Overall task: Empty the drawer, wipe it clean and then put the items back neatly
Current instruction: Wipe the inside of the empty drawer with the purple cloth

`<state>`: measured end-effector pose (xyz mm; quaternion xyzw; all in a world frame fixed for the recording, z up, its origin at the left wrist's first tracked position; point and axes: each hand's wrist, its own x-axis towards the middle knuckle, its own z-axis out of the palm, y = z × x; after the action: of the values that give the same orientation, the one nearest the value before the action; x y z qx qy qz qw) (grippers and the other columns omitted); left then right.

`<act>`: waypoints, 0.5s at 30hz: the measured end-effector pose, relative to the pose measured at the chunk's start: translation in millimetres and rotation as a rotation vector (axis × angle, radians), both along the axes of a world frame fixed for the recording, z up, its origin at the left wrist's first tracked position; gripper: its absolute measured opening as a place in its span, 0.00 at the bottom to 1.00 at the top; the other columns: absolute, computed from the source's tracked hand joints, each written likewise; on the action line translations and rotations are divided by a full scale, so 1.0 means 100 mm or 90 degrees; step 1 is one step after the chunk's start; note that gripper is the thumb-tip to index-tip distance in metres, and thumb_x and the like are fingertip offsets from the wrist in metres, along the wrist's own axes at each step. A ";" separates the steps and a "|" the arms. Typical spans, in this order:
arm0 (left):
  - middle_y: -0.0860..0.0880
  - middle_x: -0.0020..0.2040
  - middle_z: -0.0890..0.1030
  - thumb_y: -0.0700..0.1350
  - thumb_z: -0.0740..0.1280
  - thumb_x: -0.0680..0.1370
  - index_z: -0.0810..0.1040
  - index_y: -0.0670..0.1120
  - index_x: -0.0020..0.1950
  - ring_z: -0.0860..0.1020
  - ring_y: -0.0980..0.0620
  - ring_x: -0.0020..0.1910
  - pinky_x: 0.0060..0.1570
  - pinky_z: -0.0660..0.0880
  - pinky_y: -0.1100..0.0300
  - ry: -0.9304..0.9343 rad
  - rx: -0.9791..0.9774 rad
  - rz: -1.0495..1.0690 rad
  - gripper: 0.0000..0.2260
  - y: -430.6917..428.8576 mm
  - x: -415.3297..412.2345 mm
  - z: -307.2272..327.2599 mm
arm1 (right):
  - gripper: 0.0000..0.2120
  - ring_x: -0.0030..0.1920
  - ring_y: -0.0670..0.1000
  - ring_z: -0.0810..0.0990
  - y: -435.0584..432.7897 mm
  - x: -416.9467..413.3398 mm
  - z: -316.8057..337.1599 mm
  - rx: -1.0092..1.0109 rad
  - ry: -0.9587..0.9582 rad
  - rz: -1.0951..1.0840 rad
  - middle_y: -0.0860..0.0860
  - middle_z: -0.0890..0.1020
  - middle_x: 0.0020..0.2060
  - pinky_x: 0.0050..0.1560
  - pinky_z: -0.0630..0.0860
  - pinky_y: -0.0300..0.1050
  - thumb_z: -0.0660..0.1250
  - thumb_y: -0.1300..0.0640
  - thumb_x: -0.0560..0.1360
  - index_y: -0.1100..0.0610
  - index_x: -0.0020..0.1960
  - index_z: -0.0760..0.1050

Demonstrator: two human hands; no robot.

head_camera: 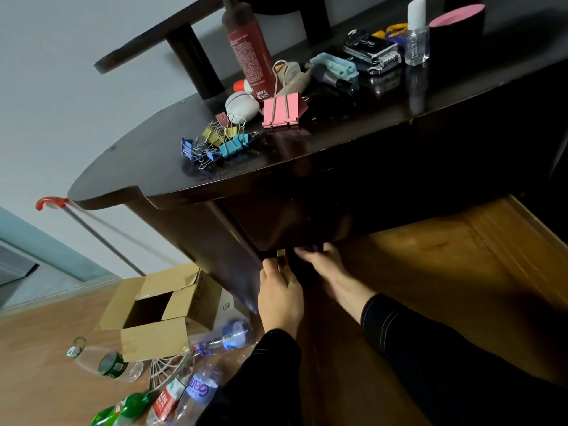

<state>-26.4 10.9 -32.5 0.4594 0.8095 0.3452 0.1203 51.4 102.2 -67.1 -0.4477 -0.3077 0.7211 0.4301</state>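
The dark wooden drawer (pixel 285 222) hangs under the desk top (pixel 129 167). My left hand (pixel 279 290) grips a small brass handle (pixel 280 259) at the drawer's lower left corner. Beside it, my right hand (pixel 322 267) reaches up with its fingers stretched to the drawer's bottom edge; a bit of purple shows at the fingertips. Taken-out items lie on the desk: a heap of small coloured binder clips (pixel 219 142), a large pink binder clip (pixel 282 110), a red-brown bottle (pixel 249 47), a white round case (pixel 242 107), a light-blue clip (pixel 335 64) and a shiny black case (pixel 372 52).
A clear bottle with a white cap (pixel 416 35) and a black cup with a pink inside (pixel 456 20) stand at the desk's back right. On the wooden floor to the left are an open cardboard box (pixel 159 312), several plastic bottles (pixel 101 361) and a metal pole with a red hook (pixel 92 232).
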 end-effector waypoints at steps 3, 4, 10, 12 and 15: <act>0.50 0.58 0.76 0.50 0.58 0.82 0.67 0.53 0.56 0.75 0.47 0.48 0.49 0.68 0.54 -0.001 -0.002 0.005 0.04 -0.01 -0.01 0.00 | 0.18 0.52 0.51 0.80 0.03 0.07 -0.05 0.052 -0.131 0.092 0.55 0.82 0.57 0.50 0.75 0.40 0.74 0.66 0.74 0.60 0.62 0.77; 0.50 0.57 0.76 0.50 0.58 0.82 0.67 0.54 0.55 0.74 0.48 0.48 0.48 0.67 0.54 -0.001 -0.001 0.008 0.04 -0.01 -0.01 -0.01 | 0.17 0.53 0.51 0.80 0.05 0.10 -0.04 0.058 -0.159 0.094 0.55 0.82 0.57 0.50 0.74 0.40 0.74 0.65 0.74 0.59 0.61 0.77; 0.50 0.57 0.76 0.51 0.58 0.82 0.68 0.53 0.56 0.76 0.47 0.50 0.49 0.67 0.54 0.001 -0.002 0.004 0.05 0.00 -0.01 0.00 | 0.07 0.38 0.49 0.84 -0.07 0.00 0.04 -0.013 0.022 -0.059 0.53 0.85 0.39 0.31 0.76 0.32 0.74 0.67 0.74 0.65 0.51 0.80; 0.50 0.57 0.76 0.52 0.58 0.82 0.67 0.54 0.55 0.77 0.45 0.51 0.49 0.67 0.54 -0.012 0.000 0.004 0.04 0.00 -0.01 0.00 | 0.13 0.49 0.51 0.83 -0.18 -0.08 -0.02 0.058 -0.058 -0.055 0.57 0.84 0.51 0.39 0.77 0.29 0.72 0.66 0.76 0.65 0.59 0.76; 0.51 0.56 0.76 0.50 0.58 0.81 0.66 0.54 0.53 0.76 0.46 0.50 0.49 0.67 0.54 -0.009 -0.004 0.006 0.02 0.00 -0.01 0.01 | 0.18 0.63 0.56 0.78 -0.22 -0.11 -0.16 0.113 -0.216 0.006 0.60 0.79 0.63 0.62 0.76 0.46 0.69 0.62 0.79 0.66 0.67 0.73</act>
<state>-27.5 10.7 -31.4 0.4525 0.8120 0.3463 0.1260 40.7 80.3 -83.5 -0.5215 -0.4406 0.6073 0.4062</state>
